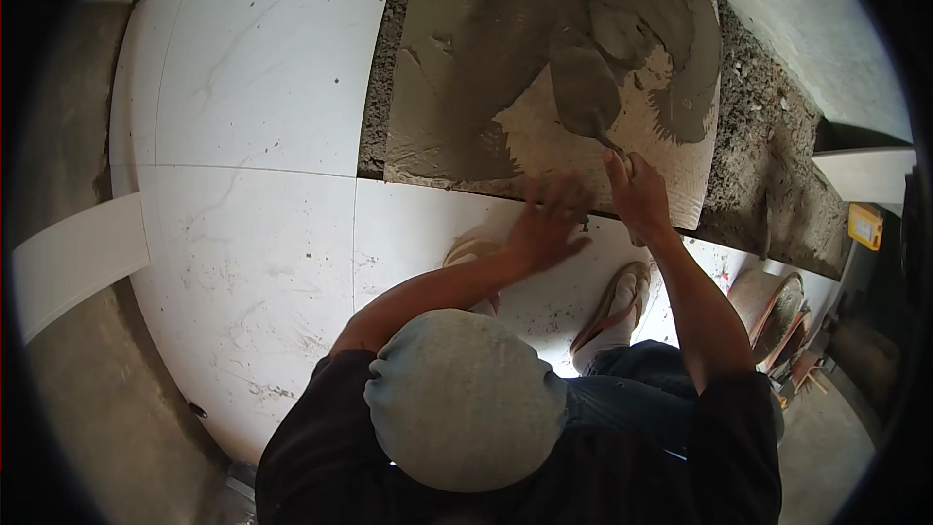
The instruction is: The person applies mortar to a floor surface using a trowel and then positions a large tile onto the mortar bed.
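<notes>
My right hand [639, 199] is closed around the handle of a trowel [584, 89], whose leaf-shaped blade lies against wet grey mortar [505, 29]. That mortar covers much of a large tile [671, 178], leaving a bare, ribbed patch around and below the blade. Close to the tile's near edge, my left hand [552, 224] hovers with its fingers apart, slightly blurred by motion and holding nothing. Whether its fingertips touch the tile is hard to make out.
Laid white tiles [262, 68] stretch to the left and under my sandalled feet [622, 301]. Rough mortar bedding [753, 126] borders the tile on the right. A bucket [768, 306] and a yellow box-like item [864, 227] stand at the right. Walls bound both sides.
</notes>
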A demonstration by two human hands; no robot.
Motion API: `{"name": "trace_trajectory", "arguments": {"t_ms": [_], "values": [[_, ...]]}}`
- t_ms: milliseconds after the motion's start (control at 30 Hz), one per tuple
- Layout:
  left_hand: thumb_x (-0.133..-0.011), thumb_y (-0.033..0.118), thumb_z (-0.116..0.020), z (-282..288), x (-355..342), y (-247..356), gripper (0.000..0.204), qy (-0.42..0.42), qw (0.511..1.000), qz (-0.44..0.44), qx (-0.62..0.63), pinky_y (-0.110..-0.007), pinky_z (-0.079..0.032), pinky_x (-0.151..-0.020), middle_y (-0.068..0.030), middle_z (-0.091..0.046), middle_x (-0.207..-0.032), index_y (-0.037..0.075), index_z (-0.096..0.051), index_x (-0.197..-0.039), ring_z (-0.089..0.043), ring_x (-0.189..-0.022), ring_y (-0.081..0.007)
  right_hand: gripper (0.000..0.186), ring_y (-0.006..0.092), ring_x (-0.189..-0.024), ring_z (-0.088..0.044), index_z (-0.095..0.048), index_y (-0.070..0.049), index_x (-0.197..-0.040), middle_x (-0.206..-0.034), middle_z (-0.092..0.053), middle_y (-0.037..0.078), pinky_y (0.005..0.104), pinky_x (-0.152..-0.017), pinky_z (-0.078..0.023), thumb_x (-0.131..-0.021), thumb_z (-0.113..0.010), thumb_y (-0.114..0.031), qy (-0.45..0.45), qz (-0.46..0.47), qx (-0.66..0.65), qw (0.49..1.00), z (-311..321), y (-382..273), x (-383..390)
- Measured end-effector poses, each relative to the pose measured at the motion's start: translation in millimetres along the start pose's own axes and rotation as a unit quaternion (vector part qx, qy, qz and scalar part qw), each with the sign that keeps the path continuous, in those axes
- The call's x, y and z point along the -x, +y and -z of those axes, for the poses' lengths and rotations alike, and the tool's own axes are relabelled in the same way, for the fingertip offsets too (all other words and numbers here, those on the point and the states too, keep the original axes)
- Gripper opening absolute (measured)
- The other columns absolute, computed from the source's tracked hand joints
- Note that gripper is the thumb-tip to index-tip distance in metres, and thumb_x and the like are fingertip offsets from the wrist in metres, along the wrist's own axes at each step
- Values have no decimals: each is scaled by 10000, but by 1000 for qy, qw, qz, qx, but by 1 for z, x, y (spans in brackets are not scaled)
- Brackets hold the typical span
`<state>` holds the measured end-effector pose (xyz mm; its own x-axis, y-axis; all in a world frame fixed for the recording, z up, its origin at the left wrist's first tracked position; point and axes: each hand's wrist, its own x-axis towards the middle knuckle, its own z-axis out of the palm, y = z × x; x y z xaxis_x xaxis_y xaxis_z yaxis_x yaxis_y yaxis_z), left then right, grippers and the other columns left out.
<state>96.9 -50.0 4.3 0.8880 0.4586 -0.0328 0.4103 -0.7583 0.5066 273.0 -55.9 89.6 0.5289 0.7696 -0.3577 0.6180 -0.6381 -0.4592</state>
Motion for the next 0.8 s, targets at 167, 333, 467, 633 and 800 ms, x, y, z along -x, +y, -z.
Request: {"name": "trace_trajectory", "arguments": {"t_ms": [167, 333, 467, 633, 800], "values": [[-843, 351, -621, 3, 70, 0, 479, -25, 970, -114, 211, -450, -386, -943, -109, -541, -1226, 119, -532, -1253, -516, -1115, -284, 477, 428, -790, -627, -550, 20, -929, -798, -634, 244, 484, -710, -479, -893, -527, -456, -113, 47, 68, 990, -5, -13, 12], [-805, 300, -680, 25, 100, -9, 338, -102, 951, -59, 287, -389, -445, -836, -58, -642, -976, 128, -628, -1091, -591, -897, -261, 388, 389, -790, -633, -567, -50, -923, -817, -644, 202, 484, -698, -497, -866, -580, -433, -175, 203, 165, 949, -33, -39, 11], [-791, 302, -689, 26, 104, -7, 277, -100, 960, -25, 260, -380, -465, -784, -60, -651, -910, 125, -666, -1004, -594, -864, -272, 394, 388, -806, -634, -568, -48, -944, -828, -647, 193, 477, -720, -503, -868, -573, -434, -226, 236, 190, 926, -36, -39, -2], [-783, 297, -689, 25, 102, -12, 264, -76, 961, -55, 262, -395, -474, -754, -61, -649, -868, 121, -669, -979, -594, -825, -279, 400, 365, -804, -653, -563, -60, -983, -844, -659, 175, 450, -715, -521, -902, -508, -448, -181, 198, 264, 927, -3, 2, -29], [-777, 281, -688, 23, 100, -11, 241, -91, 958, -70, 265, -401, -473, -740, -62, -639, -842, 114, -666, -948, -585, -803, -282, 417, 350, -889, -643, -548, -81, -1043, -919, -656, 188, 463, -767, -507, -901, -498, -471, -142, 38, 269, 952, 38, 15, -44]]}}
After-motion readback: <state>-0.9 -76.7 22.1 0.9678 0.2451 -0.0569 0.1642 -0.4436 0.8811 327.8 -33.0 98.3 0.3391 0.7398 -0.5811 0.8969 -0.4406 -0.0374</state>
